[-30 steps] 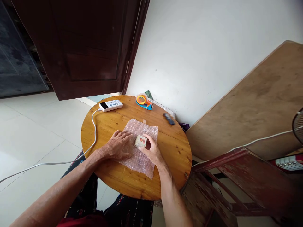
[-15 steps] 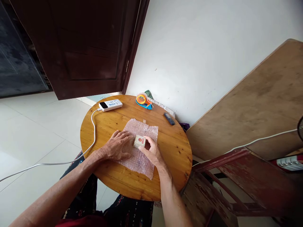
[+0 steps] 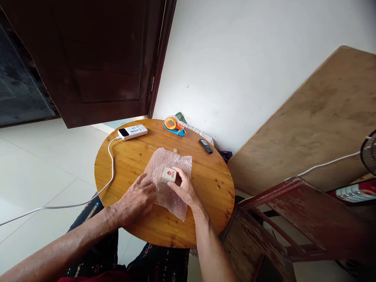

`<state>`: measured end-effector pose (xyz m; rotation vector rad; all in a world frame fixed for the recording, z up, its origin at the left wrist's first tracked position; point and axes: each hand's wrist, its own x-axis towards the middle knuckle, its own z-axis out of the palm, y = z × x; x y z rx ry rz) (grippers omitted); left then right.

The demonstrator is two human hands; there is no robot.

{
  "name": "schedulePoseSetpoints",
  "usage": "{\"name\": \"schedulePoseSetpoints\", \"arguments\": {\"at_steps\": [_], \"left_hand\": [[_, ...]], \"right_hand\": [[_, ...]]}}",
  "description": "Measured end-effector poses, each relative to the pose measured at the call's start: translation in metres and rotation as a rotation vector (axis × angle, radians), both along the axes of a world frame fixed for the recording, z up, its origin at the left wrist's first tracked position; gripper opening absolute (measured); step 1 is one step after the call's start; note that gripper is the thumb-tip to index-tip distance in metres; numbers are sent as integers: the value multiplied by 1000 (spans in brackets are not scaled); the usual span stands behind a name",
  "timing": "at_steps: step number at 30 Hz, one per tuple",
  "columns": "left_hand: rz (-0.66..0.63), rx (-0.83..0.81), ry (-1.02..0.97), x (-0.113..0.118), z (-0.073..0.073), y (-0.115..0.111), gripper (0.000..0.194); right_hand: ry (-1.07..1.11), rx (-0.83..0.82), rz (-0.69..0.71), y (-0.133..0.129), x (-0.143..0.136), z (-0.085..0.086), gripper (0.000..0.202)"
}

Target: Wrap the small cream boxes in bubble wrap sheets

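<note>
Nearer than the box and to its left, the left hand (image 3: 138, 197) lies with bent fingers at the edge of the bubble wrap (image 3: 173, 201); whether its grip is closed on the wrap, I cannot tell. The right hand (image 3: 185, 190), just right of the box, has its grip closed on it, thumb on the near side. The box (image 3: 169, 175) itself is over the wrap on the tabletop (image 3: 208, 184), red mark upward. Beyond the box stand a dark handset (image 3: 206, 146) to its right, a corded white device (image 3: 132, 132) to its left, and, farther, a tape dispenser (image 3: 174, 125).
</note>
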<state>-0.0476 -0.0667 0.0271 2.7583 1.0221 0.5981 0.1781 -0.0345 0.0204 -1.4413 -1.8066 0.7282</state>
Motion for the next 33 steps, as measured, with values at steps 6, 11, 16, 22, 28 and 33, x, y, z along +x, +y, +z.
{"name": "schedulePoseSetpoints", "arguments": {"at_steps": [6,11,16,22,28,33], "left_hand": [[184,-111,-178,16,34,23,13],[400,-269,-153,39,45,62,16],[455,-353,-187,43,28,79,18],[284,-579,-507,27,16,83,43],[261,-671,-522,33,14,85,39],[201,-753,-643,39,7,85,20]], "right_hand": [[356,-109,46,2,13,4,61],[537,-110,93,2,29,12,79],[399,-114,-43,2,24,8,55],[387,-59,-221,9,12,-8,27],[337,-50,-208,10,13,-9,27],[334,-56,-215,7,11,-2,26]]}}
